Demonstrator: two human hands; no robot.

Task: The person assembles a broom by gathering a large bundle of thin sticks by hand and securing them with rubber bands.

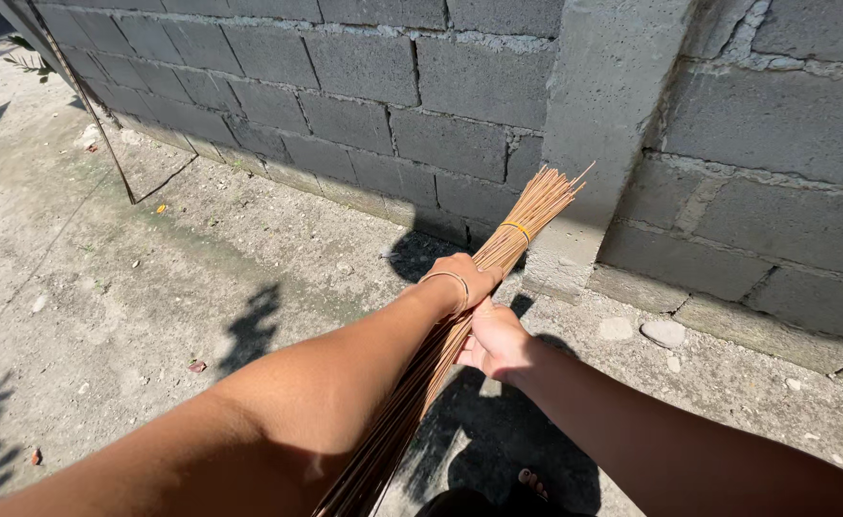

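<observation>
Straw-coloured broom sticks [460,316], bundled, run diagonally from low near our body up toward the grey block wall [364,105]. Our left hand [460,280] clamps them higher, nearer the yellow band [517,229]; our right hand [494,342] closes just below, touching it.

Both arms outstretched; left hand [461,276] fisted ahead, right hand [494,342] clenched just behind.
</observation>
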